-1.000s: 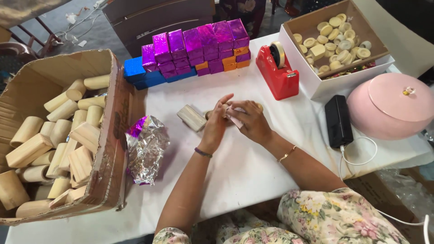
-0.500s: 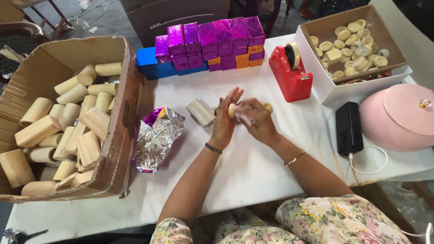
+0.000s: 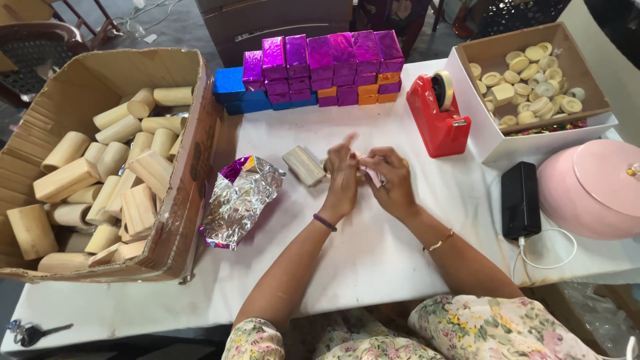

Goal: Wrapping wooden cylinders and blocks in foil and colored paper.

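Note:
Both hands meet over the middle of the white table (image 3: pixel 373 253). My left hand (image 3: pixel 341 181) and my right hand (image 3: pixel 390 179) press together around a small pale item that is mostly hidden between the fingers; a pinkish scrap shows at the right hand's fingertips. A wooden block (image 3: pixel 303 166) lies on the table just left of my left hand, close to it but apart. A crumpled sheet of silver and purple foil (image 3: pixel 239 199) lies further left.
A large cardboard box (image 3: pixel 193 167) of wooden blocks fills the left. Stacked purple, blue and orange foil-wrapped blocks (image 3: pixel 320 70) stand at the back. A red tape dispenser (image 3: pixel 437 117), a white box of round wooden pieces (image 3: pixel 533 73), a black power bank (image 3: pixel 520 200) and a pink container (image 3: pixel 597 190) are right. Keys (image 3: pixel 30 331) lie bottom left.
Both hands stayed together at the table's middle, fingers shifting around the small item. The left hand's fingers have lifted and blurred. The camera view moved slightly.

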